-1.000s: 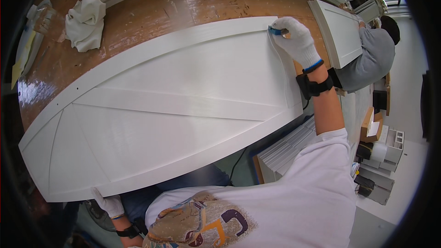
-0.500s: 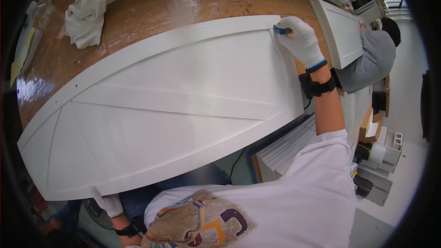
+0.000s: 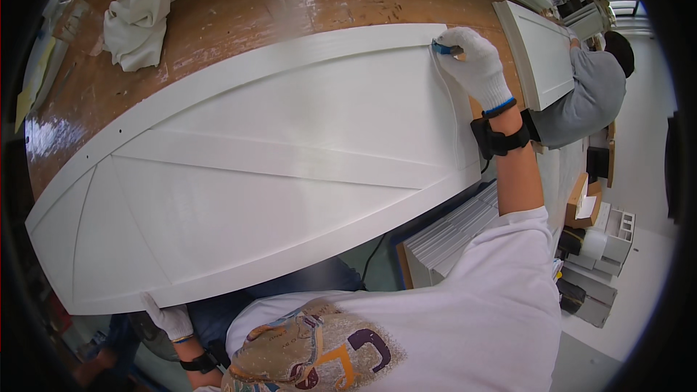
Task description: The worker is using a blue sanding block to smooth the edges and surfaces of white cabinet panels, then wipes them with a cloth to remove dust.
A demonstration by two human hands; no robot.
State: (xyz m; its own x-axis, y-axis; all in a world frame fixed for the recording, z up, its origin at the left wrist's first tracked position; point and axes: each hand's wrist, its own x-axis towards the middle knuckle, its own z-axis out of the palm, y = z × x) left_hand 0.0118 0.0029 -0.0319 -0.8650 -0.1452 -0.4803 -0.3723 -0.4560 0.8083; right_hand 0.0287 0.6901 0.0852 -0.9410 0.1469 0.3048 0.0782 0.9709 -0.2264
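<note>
Head view: white panel [image 3: 283,116] on brown surface [image 3: 239,25], outer frame [image 3: 327,43] and diagonal brace [image 3: 290,163] already on; right hand [image 3: 473,65] fingers pinching small blue tool [image 3: 442,49] at far right corner, looks mid-work; left hand [image 3: 171,319] at near edge, grip unclear; remainder can't tell

Your Count by Kind

Yours: one gloved left hand [image 3: 170,319], one gloved right hand [image 3: 473,65], one small blue tool [image 3: 443,49], one white panel [image 3: 290,105] before you. Around you: one brown desk [image 3: 348,11], one crumpled cloth [image 3: 136,27], one co-worker [image 3: 589,94].
</note>
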